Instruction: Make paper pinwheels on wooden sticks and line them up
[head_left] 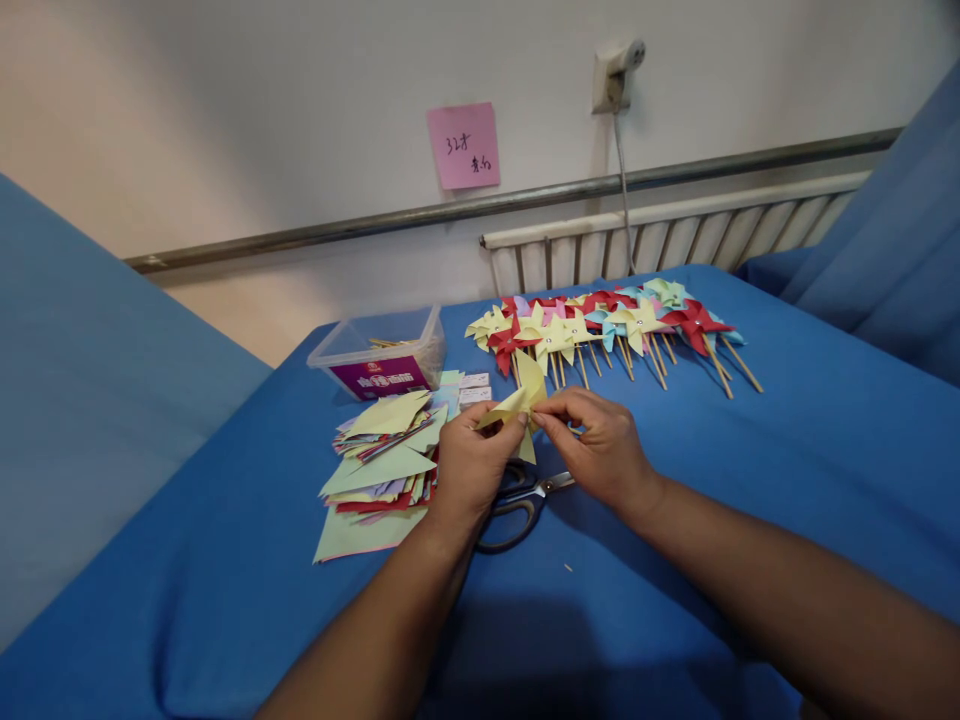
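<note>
My left hand [471, 462] and my right hand [596, 440] both pinch a yellow paper piece [523, 393], folded into pointed flaps, held just above the blue cloth. Black-handled scissors [525, 500] lie on the cloth under my hands, partly hidden by them. A loose pile of cut coloured paper squares [382, 450], mostly yellow-green, sits left of my left hand.
A row of finished paper pinwheels on wooden sticks [611, 325] lies behind my hands. A clear plastic box [379, 355] with a purple label stands at the back left. The blue-covered table [825, 470] meets a wall with a radiator [675, 235] and a pink note [463, 146].
</note>
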